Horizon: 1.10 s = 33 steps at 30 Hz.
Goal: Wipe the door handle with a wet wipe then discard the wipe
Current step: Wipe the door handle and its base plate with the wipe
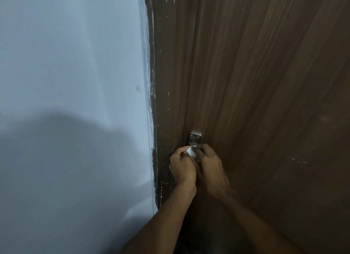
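A metal door handle (195,138) is fixed to the dark brown wooden door (265,83); only its upper plate shows, the rest is hidden behind my hands. A small white wet wipe (191,152) sits bunched between both hands, just below the plate. My left hand (182,167) pinches the wipe with its fingertips. My right hand (210,166) is curled beside it, fingers touching the wipe and the handle.
A pale blue-white wall (72,83) fills the left half, with my shadow across its lower part. The door frame edge (154,102) runs down between wall and door, flecked with white paint.
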### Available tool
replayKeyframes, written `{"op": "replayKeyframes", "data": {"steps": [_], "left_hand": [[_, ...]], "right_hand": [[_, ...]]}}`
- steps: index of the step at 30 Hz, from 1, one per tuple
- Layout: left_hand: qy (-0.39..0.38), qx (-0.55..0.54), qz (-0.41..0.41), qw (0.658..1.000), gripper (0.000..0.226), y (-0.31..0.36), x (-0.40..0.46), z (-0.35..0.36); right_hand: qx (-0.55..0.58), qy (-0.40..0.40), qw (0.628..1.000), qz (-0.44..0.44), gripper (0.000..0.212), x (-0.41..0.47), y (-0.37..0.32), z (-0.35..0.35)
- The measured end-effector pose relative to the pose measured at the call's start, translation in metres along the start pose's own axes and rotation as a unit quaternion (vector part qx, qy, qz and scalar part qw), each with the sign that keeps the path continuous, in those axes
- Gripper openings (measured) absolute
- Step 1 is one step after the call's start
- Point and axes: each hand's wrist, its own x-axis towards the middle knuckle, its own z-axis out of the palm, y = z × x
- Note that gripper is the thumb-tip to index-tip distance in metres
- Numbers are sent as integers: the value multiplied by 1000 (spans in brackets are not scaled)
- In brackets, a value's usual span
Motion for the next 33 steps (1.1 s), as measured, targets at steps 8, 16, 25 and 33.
{"op": "replayKeyframes", "data": {"steps": [8, 16, 25, 33], "left_hand": [[-6, -187, -144, 972, 27, 6, 0, 3], [10, -144, -148, 978, 27, 6, 3, -2], [18, -157, -175, 972, 27, 9, 4, -2], [7, -160, -181, 970, 29, 8, 8, -4]], "right_hand": [[7, 21, 999, -33, 14, 18, 0, -1], [-172, -41, 957, -231, 42, 46, 11, -17], [-298, -75, 896, -321, 23, 52, 21, -16], [-275, -78, 933, -219, 51, 35, 27, -30]]}}
